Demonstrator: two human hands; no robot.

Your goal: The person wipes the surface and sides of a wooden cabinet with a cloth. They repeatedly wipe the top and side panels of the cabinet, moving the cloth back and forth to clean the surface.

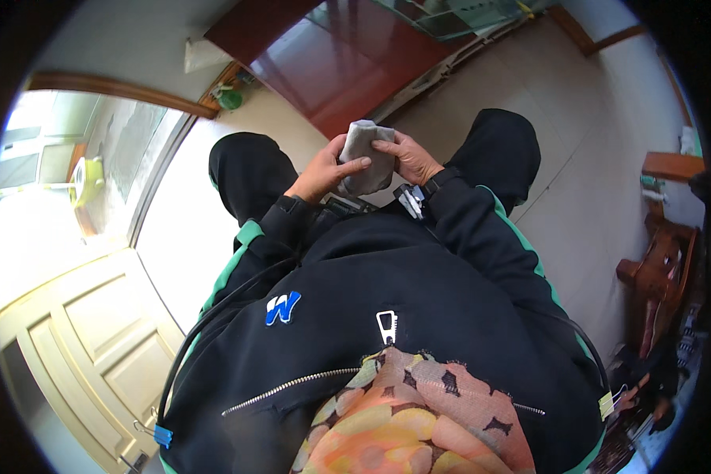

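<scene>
My left hand (320,173) and my right hand (416,159) hold a small folded bundle of grey fabric (361,145) between them, above my lap. My left thumb presses on the lower front face. The right thumb lies across its upper right part. My other fingers are mostly hidden behind the fabric. Whether it is a sock or a cloth, I cannot tell. Close below my right wrist is a small silver and black device (412,201). Another dark device (348,205), partly covered, lies below the bundle near my left wrist.
A glossy dark-red tabletop (332,65) stands ahead, with a glass piece (450,21) at its far end. A cream panelled door (103,320) is at left beside a bright doorway. A carved wooden seat (657,278) and part of another person (646,379) appear at right.
</scene>
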